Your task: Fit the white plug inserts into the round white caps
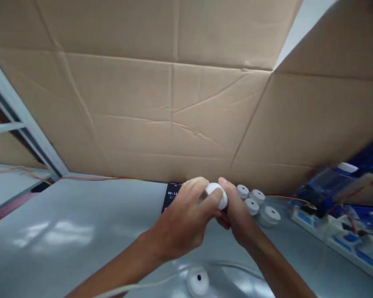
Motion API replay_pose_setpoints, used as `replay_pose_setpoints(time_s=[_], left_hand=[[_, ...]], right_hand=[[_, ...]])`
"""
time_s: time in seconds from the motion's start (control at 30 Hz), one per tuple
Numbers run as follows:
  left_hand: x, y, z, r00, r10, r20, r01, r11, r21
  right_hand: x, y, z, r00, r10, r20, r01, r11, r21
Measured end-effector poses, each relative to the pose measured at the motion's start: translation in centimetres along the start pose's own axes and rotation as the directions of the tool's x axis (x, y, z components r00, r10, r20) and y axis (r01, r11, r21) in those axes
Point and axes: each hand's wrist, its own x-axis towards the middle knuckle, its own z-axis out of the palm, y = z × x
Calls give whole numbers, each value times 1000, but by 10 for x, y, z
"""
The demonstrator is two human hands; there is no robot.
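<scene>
A white, round plastic housing [219, 196] is held between both hands above the grey table. My left hand [188, 213] is closed around its left side, with the thumb pressed on its face. On the other side my right hand [238, 211] grips it, thumb pointing up along the edge. The fingers hide its lower part. Beside my right hand stand several similar white round housings [270, 216], each with a small dark hole in the top. One more white housing [198, 281] sits close to me, below the hands.
A phone [170, 193] showing a running time lies behind my left hand. A pale cable [143, 285] crosses the near side. At right are a power strip [338, 242] with plugs and a clear bottle [326, 182]. Cardboard [136, 103] walls the back; a metal frame [27, 111] stands left.
</scene>
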Motion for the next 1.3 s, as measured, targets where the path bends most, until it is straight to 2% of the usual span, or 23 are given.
replay_pose_setpoints(time_s=[0.1,0.17,0.2,0.27,0.3,0.37,0.47,0.63,0.8,0.93,1.2,1.3], left_hand=[[1,-4,-4,998,18,58,-21,999,43],[0,-9,-6,991,-21,135,15,999,44],[0,-13,-7,983,-45,180,39,999,34],[0,-19,-7,958,-102,270,100,995,19],[-1,-22,-7,944,-133,301,134,991,20],[-1,-27,-5,926,-184,329,184,982,33],[-3,-36,2,923,-239,300,228,971,70],[-8,-49,14,910,-293,294,255,953,161],[-12,-51,19,893,-252,373,210,966,149],[-12,-43,12,882,-201,427,175,980,100],[-2,-37,-11,892,-222,394,190,975,119],[1,-32,-18,901,-232,366,198,972,127]], right_hand=[[2,-2,-3,998,55,6,-54,998,-45],[5,-6,-12,999,-21,-33,13,974,-225],[7,-7,-18,995,-91,-43,70,934,-351],[13,-11,-32,970,-237,-62,156,793,-589],[16,-12,-40,954,-290,-80,152,694,-704],[22,-13,-54,941,-306,-145,38,520,-853],[30,-9,-68,960,-238,-150,-60,345,-936],[43,9,-76,974,-195,-113,-80,170,-982],[51,30,-72,981,-185,-65,-43,119,-992],[54,43,-68,981,-183,-62,-46,88,-995],[65,66,-74,963,-261,-71,-47,97,-994],[67,74,-69,944,-330,-15,15,89,-996]])
